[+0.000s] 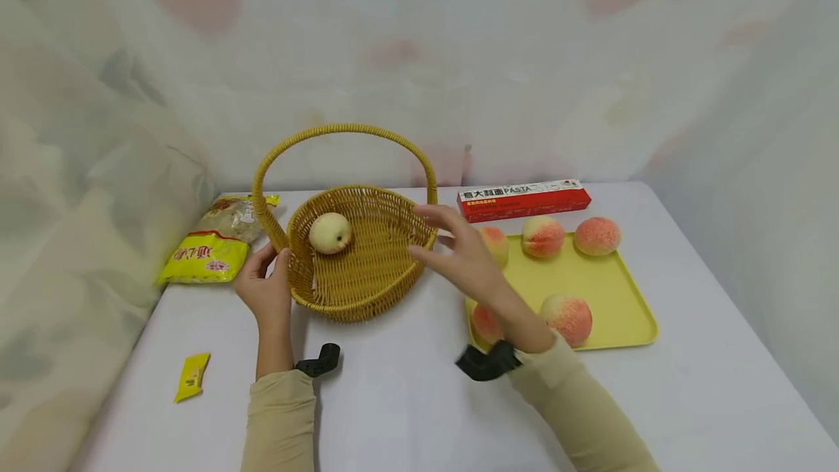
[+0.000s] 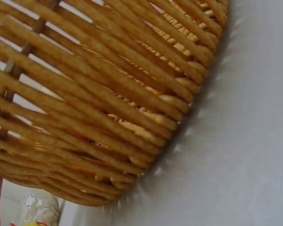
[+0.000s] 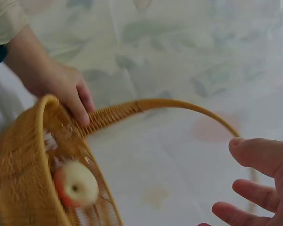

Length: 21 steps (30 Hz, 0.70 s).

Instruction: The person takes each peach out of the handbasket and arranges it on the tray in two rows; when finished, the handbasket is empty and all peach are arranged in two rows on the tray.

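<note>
A woven basket with a tall arched handle stands on the table. Inside it, toward the left, lies a pale peach with a reddish patch. My left hand grips the left foot of the handle between thumb and fingers; the right wrist view shows the same hold. At the basket's right side is my right hand, its fingers spread and apart from the thumb. Nothing shows between them. In the left wrist view the basket's woven side fills most of the picture.
To the right, a yellow tray carries several peaches. Behind it lies a red pasta box. Food bags sit left of the basket, and a small yellow packet lies nearer the front. A curtain closes the back.
</note>
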{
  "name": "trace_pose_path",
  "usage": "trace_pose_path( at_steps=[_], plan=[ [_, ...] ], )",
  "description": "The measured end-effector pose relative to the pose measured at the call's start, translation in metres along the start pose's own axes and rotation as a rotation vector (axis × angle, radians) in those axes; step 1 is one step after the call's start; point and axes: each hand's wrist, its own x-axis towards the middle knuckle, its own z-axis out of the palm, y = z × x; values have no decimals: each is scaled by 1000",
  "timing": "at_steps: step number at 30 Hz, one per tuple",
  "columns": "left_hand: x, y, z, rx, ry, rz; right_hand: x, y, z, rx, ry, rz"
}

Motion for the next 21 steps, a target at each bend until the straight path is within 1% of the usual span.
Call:
trace_pose_path(
  at_steps=[1,3,6,8,10,13,16,19,21],
  plan=[
    [1,0,0,-2,7,1,14,-1,14,7,-31,2],
    [3,-6,-1,-6,15,-8,42,0,40,34,-88,42],
    [6,-14,1,-20,30,-35,79,5,70,67,-134,151],
    [4,-16,2,-23,32,-43,97,9,86,87,-149,239],
    [4,-16,3,-20,37,-38,113,15,100,80,-152,306],
    [5,-16,2,-19,37,-25,130,24,121,58,-143,395],
    [4,-13,0,-30,31,-34,141,33,136,18,-124,468],
    [1,-5,-1,-43,20,-44,147,39,146,-39,-161,511],
    [0,0,1,-43,10,-40,149,44,149,-88,-204,517]
  ],
)
